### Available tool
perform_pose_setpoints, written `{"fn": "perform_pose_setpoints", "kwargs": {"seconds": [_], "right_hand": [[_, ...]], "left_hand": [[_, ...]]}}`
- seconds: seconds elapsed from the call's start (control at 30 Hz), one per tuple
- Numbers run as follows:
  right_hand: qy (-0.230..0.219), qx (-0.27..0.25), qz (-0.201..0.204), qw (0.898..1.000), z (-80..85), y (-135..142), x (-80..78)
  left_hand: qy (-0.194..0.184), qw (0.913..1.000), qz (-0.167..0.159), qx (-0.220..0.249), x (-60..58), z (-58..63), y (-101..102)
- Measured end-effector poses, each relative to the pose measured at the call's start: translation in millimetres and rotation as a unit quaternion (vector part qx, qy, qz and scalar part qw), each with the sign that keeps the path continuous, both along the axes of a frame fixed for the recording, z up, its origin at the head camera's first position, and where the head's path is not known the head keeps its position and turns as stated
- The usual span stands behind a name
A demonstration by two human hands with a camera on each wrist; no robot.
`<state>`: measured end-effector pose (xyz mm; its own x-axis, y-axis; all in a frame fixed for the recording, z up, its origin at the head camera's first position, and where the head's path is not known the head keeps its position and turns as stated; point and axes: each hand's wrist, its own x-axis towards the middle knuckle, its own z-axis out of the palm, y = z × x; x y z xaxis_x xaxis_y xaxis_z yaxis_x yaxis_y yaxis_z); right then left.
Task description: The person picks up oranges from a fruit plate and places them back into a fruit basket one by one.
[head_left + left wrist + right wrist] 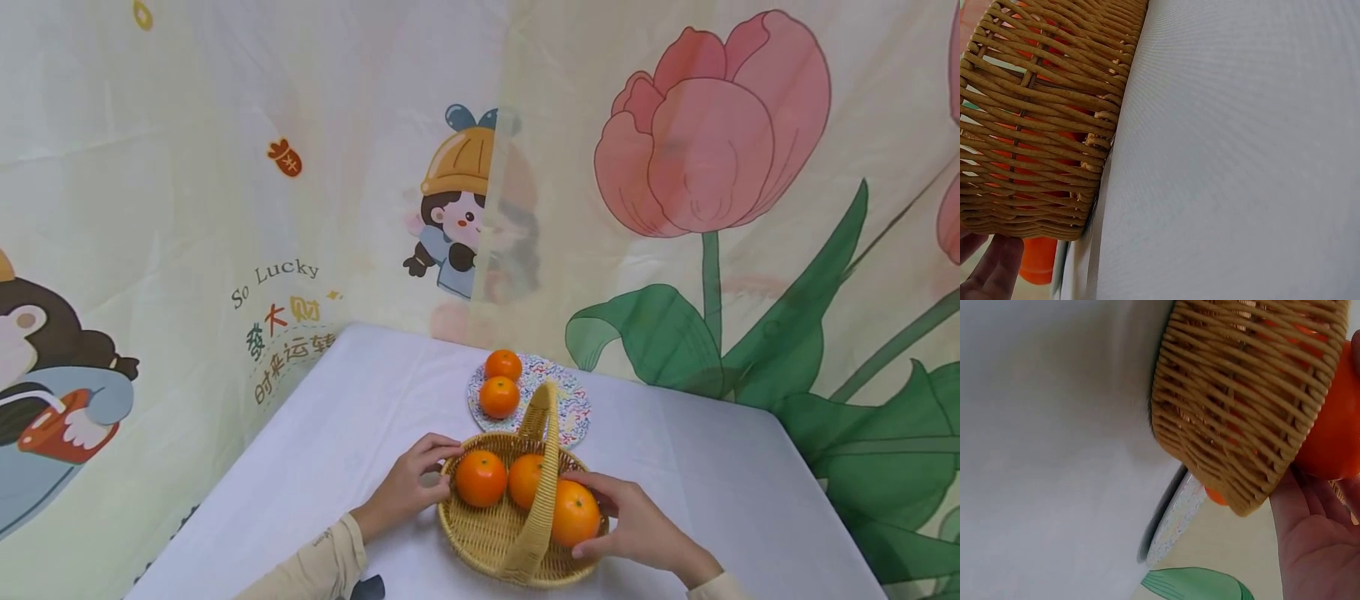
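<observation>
A wicker basket [480,546] with an arched handle stands on the white table. Inside it lie an orange [481,478] on the left, another orange [526,480] partly behind the handle, and a third orange [576,513] at the right. My left hand [411,483] holds the basket's left rim, fingertips against the weave in the left wrist view. With fingers behind and thumb in front, my right hand [637,525] grips the right-hand orange, which rises above the rim in the right wrist view.
Behind the basket is a round patterned placemat [573,408] bearing a far orange [503,365] and a nearer orange [498,397]. A dark object [367,588] lies by the left sleeve. Printed cloth [360,167] hangs around the table [300,467].
</observation>
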<state>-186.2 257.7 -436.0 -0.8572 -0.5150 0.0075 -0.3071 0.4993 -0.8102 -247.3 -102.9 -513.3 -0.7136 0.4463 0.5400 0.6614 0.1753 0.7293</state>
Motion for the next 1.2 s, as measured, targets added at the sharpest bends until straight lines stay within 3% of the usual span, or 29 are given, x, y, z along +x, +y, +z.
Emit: {"fn": "perform_pose_setpoints", "kwargs": {"seconds": [0.4,0.8,1.2], "right_hand": [[0.086,0.086,0.012,0.993,-7.5,-15.5,0.7],[0.113,0.121,0.029,0.986,-15.5,-20.0,-2.2],[0.154,0.144,0.041,0.977,-19.7,-22.1,-3.3]], "left_hand": [[-0.010,0.9999,0.000,-0.006,-0.4,-2.4,0.8],[0.012,0.9999,-0.004,0.010,-2.4,-2.4,0.9],[-0.004,1.0000,0.001,-0.002,-1.7,-2.6,1.0]]}}
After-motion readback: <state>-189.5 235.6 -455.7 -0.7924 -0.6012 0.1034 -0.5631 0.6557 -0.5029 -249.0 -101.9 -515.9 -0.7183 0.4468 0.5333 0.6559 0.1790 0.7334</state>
